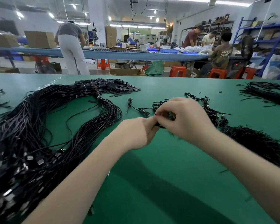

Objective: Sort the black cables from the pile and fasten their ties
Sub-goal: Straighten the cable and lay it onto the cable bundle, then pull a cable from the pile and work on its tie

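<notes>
A coiled black cable (160, 125) is held between both hands above the green table (152, 183). My left hand (136, 133) grips it from the left with curled fingers. My right hand (183, 118) pinches it from above, and most of the coil is hidden under the fingers. A big pile of long black cables (44, 126) with metal plugs lies on the left. Small coiled, tied cables (207, 107) lie just beyond my right hand.
A heap of black ties (255, 143) lies right of my right wrist. Small black tabs (110, 86) are heaped at the back centre. More black strands (268, 94) lie far right. Several people work at a bench beyond the table.
</notes>
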Demonstrator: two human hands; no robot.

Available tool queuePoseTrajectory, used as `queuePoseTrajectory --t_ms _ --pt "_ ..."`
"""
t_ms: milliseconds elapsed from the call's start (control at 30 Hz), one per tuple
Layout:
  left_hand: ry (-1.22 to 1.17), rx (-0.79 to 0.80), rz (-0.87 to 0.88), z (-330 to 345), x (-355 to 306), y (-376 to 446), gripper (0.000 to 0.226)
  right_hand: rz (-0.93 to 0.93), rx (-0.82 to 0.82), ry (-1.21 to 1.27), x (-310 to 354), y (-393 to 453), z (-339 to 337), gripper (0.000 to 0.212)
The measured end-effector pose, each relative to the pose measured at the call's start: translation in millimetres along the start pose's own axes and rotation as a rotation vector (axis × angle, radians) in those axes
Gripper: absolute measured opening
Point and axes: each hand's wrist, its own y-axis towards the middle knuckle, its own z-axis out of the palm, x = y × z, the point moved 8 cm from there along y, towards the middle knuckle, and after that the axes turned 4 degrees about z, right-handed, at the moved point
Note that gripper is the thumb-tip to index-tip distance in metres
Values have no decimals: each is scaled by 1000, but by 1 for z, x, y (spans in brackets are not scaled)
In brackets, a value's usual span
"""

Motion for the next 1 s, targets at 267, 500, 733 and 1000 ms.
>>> queuePoseTrajectory --t_ms 267,500,733,1000 --pt "-957 203 234 -21 -31 -12 13 593 934 1052 -60 9 38 26" --pt "-1448 -280 -181 -21 27 2 19 764 92 1450 -45 14 68 16" --pt "-1342 -397 -293 -6 38 5 20 720 -221 1272 -42 2 75 17" --pt "-1236 -430 -321 -1 45 7 9 794 -163 1371 -46 -6 87 11"
